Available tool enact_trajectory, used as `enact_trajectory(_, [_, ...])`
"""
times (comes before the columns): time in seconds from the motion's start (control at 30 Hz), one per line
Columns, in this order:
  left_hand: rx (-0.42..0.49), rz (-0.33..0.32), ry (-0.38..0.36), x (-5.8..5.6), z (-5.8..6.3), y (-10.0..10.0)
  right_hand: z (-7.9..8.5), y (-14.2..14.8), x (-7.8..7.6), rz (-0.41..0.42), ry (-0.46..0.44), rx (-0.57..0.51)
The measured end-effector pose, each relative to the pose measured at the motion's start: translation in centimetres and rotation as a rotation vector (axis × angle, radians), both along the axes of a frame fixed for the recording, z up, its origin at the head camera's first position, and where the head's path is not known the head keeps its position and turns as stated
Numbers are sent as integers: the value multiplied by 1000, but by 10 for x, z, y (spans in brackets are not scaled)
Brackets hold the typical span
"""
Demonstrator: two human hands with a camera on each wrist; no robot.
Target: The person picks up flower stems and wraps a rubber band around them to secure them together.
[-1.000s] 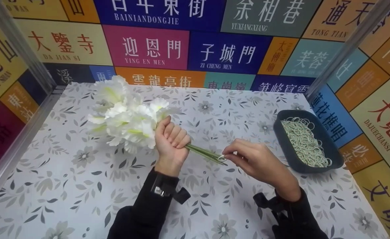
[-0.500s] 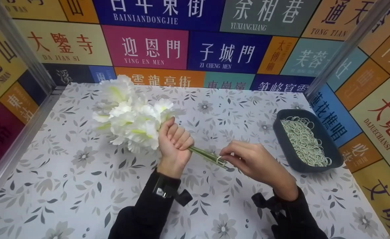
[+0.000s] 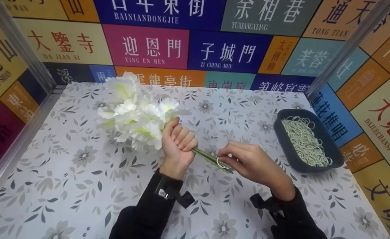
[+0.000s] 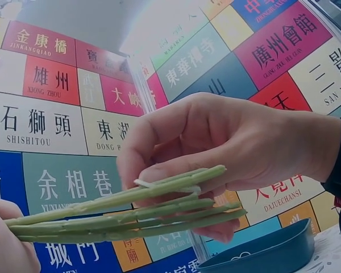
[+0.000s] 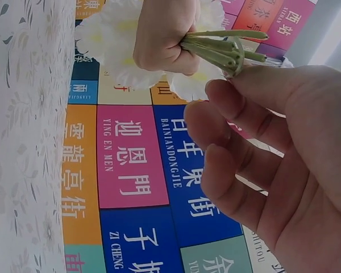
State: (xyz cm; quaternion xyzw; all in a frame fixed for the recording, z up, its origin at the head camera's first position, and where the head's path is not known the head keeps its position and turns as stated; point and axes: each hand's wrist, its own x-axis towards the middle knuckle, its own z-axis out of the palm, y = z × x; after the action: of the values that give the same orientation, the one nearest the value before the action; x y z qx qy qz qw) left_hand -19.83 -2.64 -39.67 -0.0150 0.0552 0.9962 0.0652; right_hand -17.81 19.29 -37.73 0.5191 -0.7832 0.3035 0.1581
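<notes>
A bunch of white artificial flowers [image 3: 138,113] with yellow-green centres points to the upper left in the head view. My left hand [image 3: 180,146] grips it just below the blooms, fingers curled round the green stems [image 3: 205,154]. The bare stem ends stick out to the right. Between thumb and index finger, my right hand [image 3: 253,162] pinches a pale rubber band [image 3: 218,162]. In the right wrist view the rubber band [image 5: 240,57] loops around stems near their cut ends; whether every stem lies inside it, I cannot tell. The other right fingers are loosely bent.
A dark blue-grey tub [image 3: 283,146] with many pale rubber bands [image 3: 302,142] stands on the right of the table. A floral-patterned cloth [image 3: 82,186] covers the tabletop. Printed panels [image 3: 145,46] and clear posts [image 3: 347,49] enclose the back and sides.
My left hand and the flowers have moved a little to the right. My right hand has shifted slightly left, and the rubber band now sits farther in from the stem tips.
</notes>
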Motion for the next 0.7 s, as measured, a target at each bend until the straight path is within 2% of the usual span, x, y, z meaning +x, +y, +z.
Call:
enact_trajectory(0.23, [-13, -36, 7, 2, -2, 4, -2, -1, 0, -6, -15, 10])
enact_trajectory(0.47, [12, -20, 18, 0, -1, -1, 5, 9, -1, 16, -12, -17])
enact_trajectory(0.7, [10, -8, 23, -1, 0, -3, 10, 16, -1, -2, -14, -17])
